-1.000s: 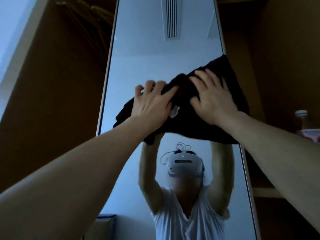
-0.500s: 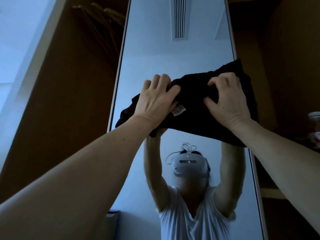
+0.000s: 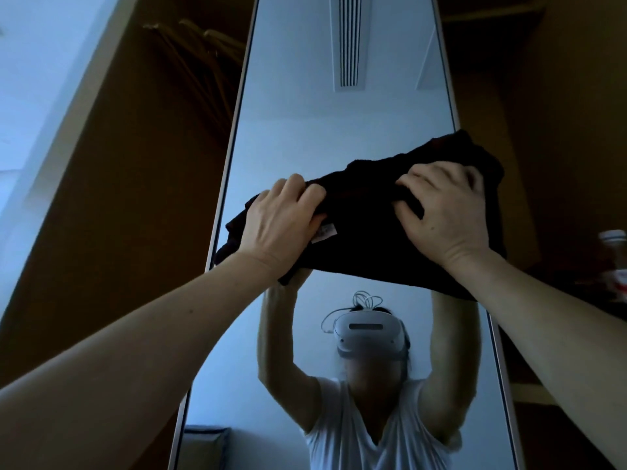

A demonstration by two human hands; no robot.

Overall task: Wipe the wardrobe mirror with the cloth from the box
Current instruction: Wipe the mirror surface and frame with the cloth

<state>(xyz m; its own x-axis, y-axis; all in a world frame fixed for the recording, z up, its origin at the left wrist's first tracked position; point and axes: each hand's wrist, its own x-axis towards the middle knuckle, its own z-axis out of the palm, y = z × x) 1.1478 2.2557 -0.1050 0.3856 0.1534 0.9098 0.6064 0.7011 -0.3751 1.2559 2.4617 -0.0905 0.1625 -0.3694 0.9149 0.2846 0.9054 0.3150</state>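
**Black cloth spans mirror, held at both ends**

We find the cloth pressed flat against the glass at mid-frame, with the person's arms raised to it from the lower corners.

Grip. The left hand sits on the cloth's left part, its fingers curled over the top edge and clamped on the fabric. The right hand sits on the right part, its fingers bent and bunching a fold beneath them. Both hands therefore hold the cloth; neither is free.

Position. The cloth's long axis runs from centre left up to centre right, so the right hand stands higher in the frame than the left. It covers almost the full width of the mirror: the left end hangs over the left frame edge and the right end reaches past the right one. A small white tag shows just right of the left hand.

Governing relation. Bare glass lies above the cloth, towards the top centre, and below it, towards the bottom centre. With the long axis set crosswise, we judge that the next stroke will run up or down the mirror, at right angles to the cloth. We cannot tell which. We judge the wiping to be under way, not finished.

Risk. The overhanging ends may catch on the frame edges.

Other. A bottle stands at the right edge.
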